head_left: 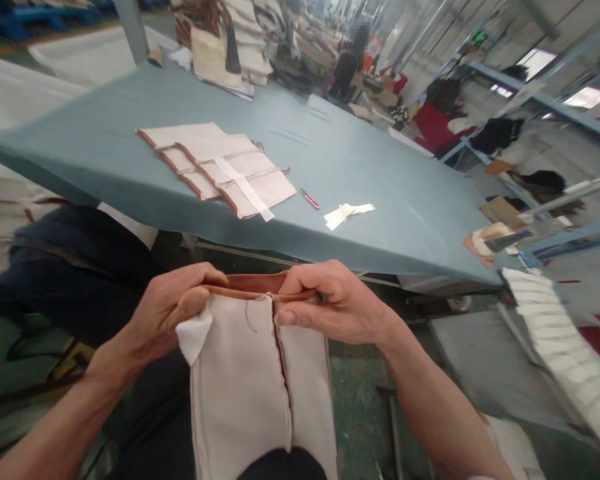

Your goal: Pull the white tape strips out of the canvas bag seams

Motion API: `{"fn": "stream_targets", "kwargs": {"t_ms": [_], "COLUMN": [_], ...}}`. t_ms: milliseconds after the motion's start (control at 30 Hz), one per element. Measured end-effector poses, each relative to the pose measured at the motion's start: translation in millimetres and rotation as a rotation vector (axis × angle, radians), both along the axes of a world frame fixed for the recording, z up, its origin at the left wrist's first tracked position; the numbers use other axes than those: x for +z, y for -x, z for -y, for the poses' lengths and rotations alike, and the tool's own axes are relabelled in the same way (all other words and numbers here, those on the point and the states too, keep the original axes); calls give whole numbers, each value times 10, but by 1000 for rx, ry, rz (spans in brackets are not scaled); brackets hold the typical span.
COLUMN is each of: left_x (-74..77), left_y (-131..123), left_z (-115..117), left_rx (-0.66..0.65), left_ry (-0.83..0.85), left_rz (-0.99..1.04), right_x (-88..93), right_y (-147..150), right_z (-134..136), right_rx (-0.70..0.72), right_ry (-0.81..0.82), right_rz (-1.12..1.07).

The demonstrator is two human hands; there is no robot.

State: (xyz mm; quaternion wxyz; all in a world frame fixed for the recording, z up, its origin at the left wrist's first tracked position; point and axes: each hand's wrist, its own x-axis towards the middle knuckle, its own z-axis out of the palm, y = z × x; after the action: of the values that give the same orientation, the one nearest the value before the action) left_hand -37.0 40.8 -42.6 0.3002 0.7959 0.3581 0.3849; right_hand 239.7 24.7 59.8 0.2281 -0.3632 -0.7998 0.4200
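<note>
We hold the sewn piece [235, 373] upright at the near middle, below the table's near edge, its brown rim [240, 292] between our two hands. Our left hand [177, 303] pinches the rim at its left, a white tab [194, 337] hanging below the thumb; our right hand [333, 303] pinches it just right of the seam [281, 360]. To work well here, we should draw the rim evenly taut, align the layers at the seam, and mind the loose thread [250, 319]. Beyond, the blue-green table [405, 207] bears pale panels [180, 143] at left, red-handled snips [310, 199] and white scraps [347, 213]. A person [347, 70] is at the far side; shelving [535, 87] stands at right.
</note>
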Motion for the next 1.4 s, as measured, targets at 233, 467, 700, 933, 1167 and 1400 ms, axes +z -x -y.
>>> {"fn": "stream_targets", "kwargs": {"t_ms": [233,467,700,933,1167,1400], "left_x": [702,783,744,626,591,657], "left_y": [-174,-344,-417,-398,-402,-395], "left_z": [-318,-225,-142,-117,-89,25], "left_rx": [-269,-308,-338,-396,-342,-345], "left_ry": [-135,37,152,282,329,257], "left_rz": [7,37,18,76,29,-17], "right_x": [188,170,64,-62,-144,-184], "right_y": [59,19,36,50,60,141], "right_z": [-187,-144,-88,-16,29,93], "right_rx": [-8,-23,-6,-56,-162,-220], "right_ry": [116,121,188,87,-150,-264], "right_rz": [-78,-112,-110,-109,-3,44]}}
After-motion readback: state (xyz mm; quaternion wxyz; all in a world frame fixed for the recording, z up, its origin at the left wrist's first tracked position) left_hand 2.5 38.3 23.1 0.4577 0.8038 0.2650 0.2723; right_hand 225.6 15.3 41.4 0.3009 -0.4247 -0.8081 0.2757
